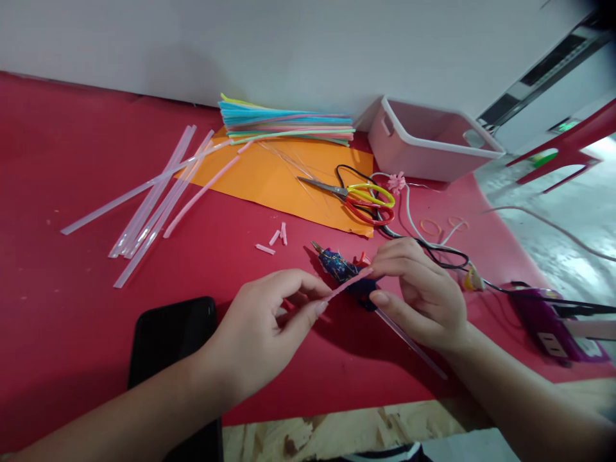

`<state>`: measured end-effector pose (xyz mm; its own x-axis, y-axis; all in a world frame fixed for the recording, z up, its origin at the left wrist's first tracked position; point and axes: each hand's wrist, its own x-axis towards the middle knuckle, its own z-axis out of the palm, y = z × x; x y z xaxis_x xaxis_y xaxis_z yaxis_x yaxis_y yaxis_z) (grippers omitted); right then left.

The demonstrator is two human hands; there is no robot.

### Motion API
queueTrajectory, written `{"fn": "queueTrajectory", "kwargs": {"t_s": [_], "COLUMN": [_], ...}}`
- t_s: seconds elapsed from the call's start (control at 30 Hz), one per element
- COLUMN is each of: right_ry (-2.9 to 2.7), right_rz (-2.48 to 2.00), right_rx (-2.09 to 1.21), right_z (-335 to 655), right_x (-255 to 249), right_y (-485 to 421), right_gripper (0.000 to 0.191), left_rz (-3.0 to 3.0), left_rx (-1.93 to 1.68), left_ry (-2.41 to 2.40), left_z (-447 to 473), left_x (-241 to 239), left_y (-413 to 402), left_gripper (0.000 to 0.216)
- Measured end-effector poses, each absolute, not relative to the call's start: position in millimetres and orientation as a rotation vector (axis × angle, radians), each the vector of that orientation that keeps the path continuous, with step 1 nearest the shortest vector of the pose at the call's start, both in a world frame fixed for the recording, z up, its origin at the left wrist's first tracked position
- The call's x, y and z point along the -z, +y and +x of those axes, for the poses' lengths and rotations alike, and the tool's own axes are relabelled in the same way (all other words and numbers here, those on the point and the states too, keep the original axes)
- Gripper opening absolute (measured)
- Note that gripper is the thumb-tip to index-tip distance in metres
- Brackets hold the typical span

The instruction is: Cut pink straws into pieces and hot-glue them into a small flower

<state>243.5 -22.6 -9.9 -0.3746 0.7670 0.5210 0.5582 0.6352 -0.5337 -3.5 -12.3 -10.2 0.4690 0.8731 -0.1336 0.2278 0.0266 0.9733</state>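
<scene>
While both hands meet over the red table [72, 160], this is how things stand.
Left hand [269, 321]: thumb and forefinger pinched shut on the near end of the pink straw piece [347, 284].
Right hand [423, 289]: fingertips closed on the far end of that piece, held just above the blue glue gun [339, 266], which lies on the table.
Done, I'd judge: short pink offcuts [276, 239] lie cut; a small pink flower [397, 183] sits by the white bin [428, 138].
Left: clear glue sticks [154, 199] and the colored straw bundle [289, 125] lie unused; scissors [356, 194] rest on orange paper [269, 176].
</scene>
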Motion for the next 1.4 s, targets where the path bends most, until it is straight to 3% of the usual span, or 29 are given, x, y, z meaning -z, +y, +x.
{"fn": "queueTrajectory", "kwargs": {"t_s": [0.5, 0.73, 0.93, 1.07, 1.17, 1.3, 1.4], "right_ry": [-1.902, -1.804, -1.768, -1.810, -1.919, -2.151, -2.346], "right_rz": [-1.093, -1.153, -1.143, -1.150, -1.230, -1.458, -1.509], "right_rx": [-0.602, -0.643, -0.630, -0.567, -0.467, -0.180, -0.177], "right_z": [237.8, 235.1, 233.6, 233.6, 240.5, 263.3, 280.5], "right_x": [14.4, 13.3, 14.3, 14.6, 15.6, 21.3, 27.7], "right_y": [-25.7, -26.1, -25.4, -25.5, -23.1, -14.9, -9.6], "right_gripper": [0.011, 0.011, 0.011, 0.013, 0.019, 0.045, 0.053], "left_rz": [1.505, 1.282, 1.132, 1.047, 1.021, 0.996, 0.966], "left_rx": [-0.590, -0.567, -0.441, -0.413, -0.464, -0.626, -0.739], "left_ry": [1.048, 1.013, 0.984, 0.934, 0.925, 1.028, 1.114], "left_z": [-2.7, 0.4, 0.7, -0.3, -0.7, -1.1, -2.4], "left_x": [8.0, 3.0, -2.0, -0.8, 2.2, 4.4, 4.0], "left_y": [-12.3, -10.1, -5.0, -3.1, -2.9, -0.4, 2.8], "left_gripper": [0.004, 0.027, 0.007, 0.007, 0.008, 0.009, 0.013]}}
